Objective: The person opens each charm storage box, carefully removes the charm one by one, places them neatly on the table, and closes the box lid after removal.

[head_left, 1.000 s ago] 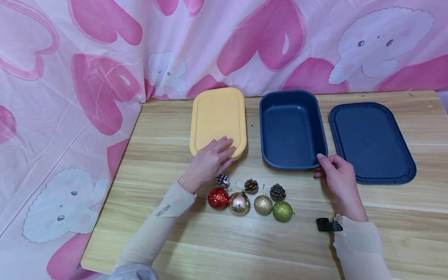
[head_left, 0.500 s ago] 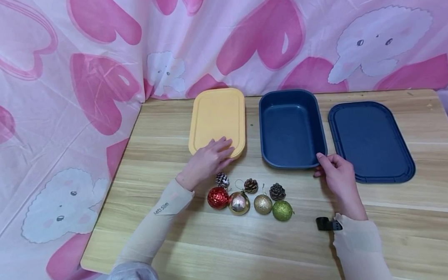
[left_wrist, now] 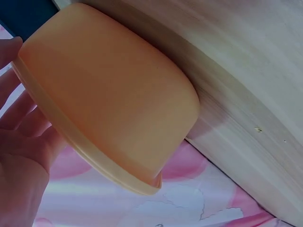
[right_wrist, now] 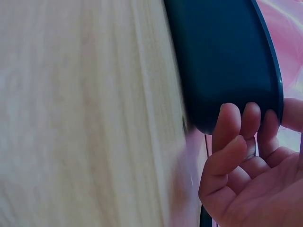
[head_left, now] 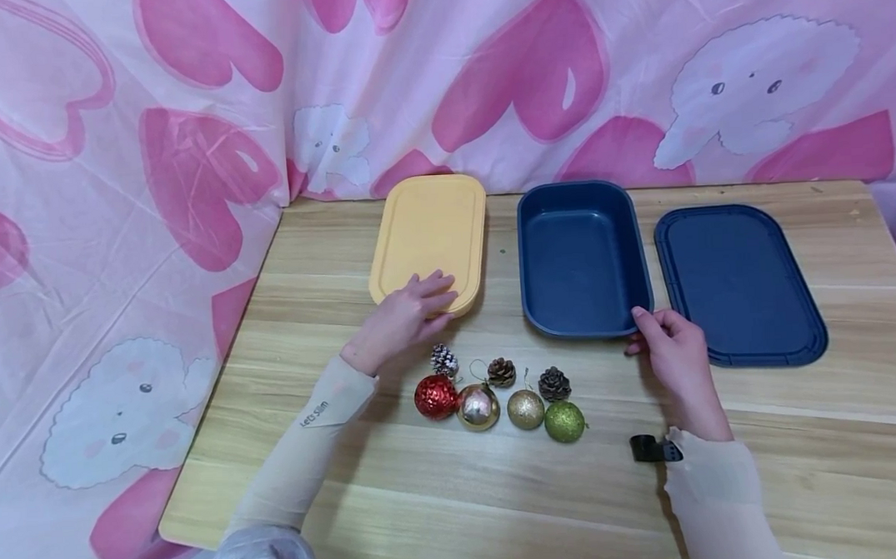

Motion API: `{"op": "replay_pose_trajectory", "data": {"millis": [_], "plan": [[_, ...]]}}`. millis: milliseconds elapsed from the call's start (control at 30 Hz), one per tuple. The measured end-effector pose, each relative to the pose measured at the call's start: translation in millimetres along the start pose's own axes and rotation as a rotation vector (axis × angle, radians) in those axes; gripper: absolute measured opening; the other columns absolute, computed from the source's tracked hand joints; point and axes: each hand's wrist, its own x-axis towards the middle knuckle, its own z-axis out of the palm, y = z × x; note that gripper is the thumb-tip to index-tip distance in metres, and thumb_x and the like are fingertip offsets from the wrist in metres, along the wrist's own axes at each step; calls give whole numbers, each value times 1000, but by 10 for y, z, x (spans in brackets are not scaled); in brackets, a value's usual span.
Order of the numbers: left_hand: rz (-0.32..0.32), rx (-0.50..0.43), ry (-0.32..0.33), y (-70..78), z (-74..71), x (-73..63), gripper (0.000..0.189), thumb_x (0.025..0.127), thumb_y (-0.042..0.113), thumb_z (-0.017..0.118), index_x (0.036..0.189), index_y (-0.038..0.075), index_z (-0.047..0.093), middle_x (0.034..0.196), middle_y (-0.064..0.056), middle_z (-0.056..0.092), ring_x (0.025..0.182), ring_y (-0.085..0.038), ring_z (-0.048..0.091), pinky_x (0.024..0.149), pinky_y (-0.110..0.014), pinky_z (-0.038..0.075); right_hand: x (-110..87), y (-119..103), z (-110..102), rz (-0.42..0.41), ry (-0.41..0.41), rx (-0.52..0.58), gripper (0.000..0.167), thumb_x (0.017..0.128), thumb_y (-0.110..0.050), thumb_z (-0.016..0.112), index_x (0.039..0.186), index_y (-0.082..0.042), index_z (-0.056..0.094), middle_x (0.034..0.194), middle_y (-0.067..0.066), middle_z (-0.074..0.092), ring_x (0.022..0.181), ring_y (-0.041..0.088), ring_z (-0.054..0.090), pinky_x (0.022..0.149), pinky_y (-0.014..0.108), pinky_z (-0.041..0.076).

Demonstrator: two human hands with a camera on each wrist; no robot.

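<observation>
My left hand (head_left: 401, 321) rests on the near end of a yellow lidded box (head_left: 431, 230), its fingers spread fairly straight over the lid. The left wrist view shows the box's smooth side (left_wrist: 113, 94) and a digit touching the rim at one corner. My right hand (head_left: 677, 357) pinches the near right corner of an open dark blue box (head_left: 586, 265), thumb at the rim and fingers curled under it outside. In the right wrist view those fingertips (right_wrist: 229, 116) lie against the blue wall. Nothing lies inside the blue box.
A dark blue lid (head_left: 741, 287) lies right of the blue box. In front sit a red bauble (head_left: 436, 398), a shiny gold one (head_left: 479, 407), a glittery gold one (head_left: 526, 409), a green one (head_left: 564, 422) and small pinecones (head_left: 554, 384). A pink curtain (head_left: 484, 78) hangs behind.
The near end of the yellow box has shifted slightly left, turning the box a little, along with my left hand. My right hand and the blue box stay about where they were.
</observation>
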Motion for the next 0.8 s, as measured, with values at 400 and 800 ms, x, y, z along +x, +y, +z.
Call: {"op": "replay_pose_trajectory", "data": {"millis": [400, 800], "plan": [[-28, -53, 3, -44, 11, 2, 36, 91, 21, 67, 122, 4, 65, 138, -17, 54, 132, -34, 48, 110, -55, 33, -26, -4, 2, 12, 5, -32, 46, 96, -49, 51, 89, -4, 58, 72, -13, 66, 66, 4, 67, 61, 19, 46], [-56, -65, 12, -41, 29, -3, 35, 91, 21, 67, 121, 4, 65, 138, -15, 55, 132, -32, 48, 112, -54, 32, -68, 21, -199, 49, 42, 26, 47, 96, -46, 53, 97, 2, 57, 75, -7, 65, 64, 7, 63, 61, 19, 55]]}}
